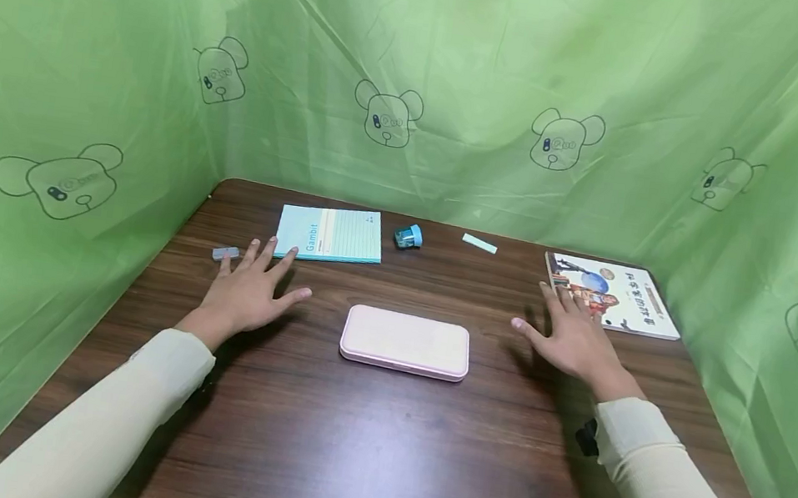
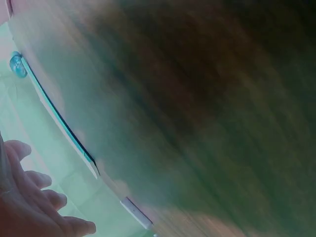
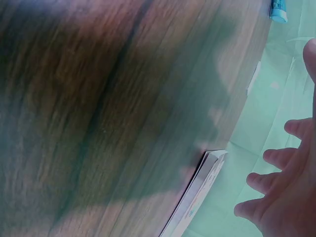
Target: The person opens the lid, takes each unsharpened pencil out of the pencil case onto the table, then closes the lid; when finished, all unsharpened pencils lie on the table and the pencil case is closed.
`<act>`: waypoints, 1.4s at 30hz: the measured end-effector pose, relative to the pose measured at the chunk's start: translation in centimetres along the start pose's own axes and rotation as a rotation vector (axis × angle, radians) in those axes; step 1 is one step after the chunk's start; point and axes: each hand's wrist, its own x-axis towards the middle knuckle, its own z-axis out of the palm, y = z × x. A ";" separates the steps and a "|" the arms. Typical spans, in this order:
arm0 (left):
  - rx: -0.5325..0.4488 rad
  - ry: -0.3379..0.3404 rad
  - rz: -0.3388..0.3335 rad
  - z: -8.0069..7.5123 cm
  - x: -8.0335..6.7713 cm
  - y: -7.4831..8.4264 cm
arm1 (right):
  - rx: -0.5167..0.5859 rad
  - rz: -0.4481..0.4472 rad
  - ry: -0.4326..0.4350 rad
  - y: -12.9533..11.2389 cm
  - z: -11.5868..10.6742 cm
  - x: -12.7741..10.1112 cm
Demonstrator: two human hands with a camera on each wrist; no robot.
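My left hand (image 1: 245, 294) is held over the left of the table with fingers spread and nothing in its grasp. Just past its fingertips are a small grey-blue eraser-like block (image 1: 225, 253) and a light blue notebook (image 1: 329, 234). On the right, my right hand (image 1: 575, 339) also has its fingers spread and holds nothing. In the head view its fingertips overlap the near left part of a white illustrated book (image 1: 616, 296). Between the hands lies a closed pale pink pencil case (image 1: 405, 341). Both wrist views show the hands above the tabletop.
Farther back on the brown wooden table (image 1: 373, 447) are a blue pencil sharpener (image 1: 408, 237) and a thin pale blue strip (image 1: 479, 244). Green curtains (image 1: 485, 58) with bear drawings enclose the table at the back and both sides.
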 end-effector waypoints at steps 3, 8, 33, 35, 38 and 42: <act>0.001 0.010 0.018 -0.1 -0.1 0.2 | 0.004 -0.013 0.009 -0.4 -0.1 0.0; -0.049 0.077 0.194 -0.3 -1.1 2.8 | 0.061 -0.104 0.008 -3.3 0.2 -0.4; 0.104 -0.039 0.601 2.4 -1.0 13.3 | -0.038 -0.464 -0.079 -15.1 5.1 -1.5; 0.111 -0.032 0.607 2.5 -0.8 13.2 | -0.049 -0.462 -0.073 -15.1 5.1 -1.5; 0.123 -0.016 0.623 2.5 -0.6 13.2 | -0.086 -0.484 -0.043 -15.2 5.0 -1.5; 0.131 -0.002 0.643 2.6 -0.5 13.1 | -0.141 -0.523 -0.005 -15.2 5.0 -1.6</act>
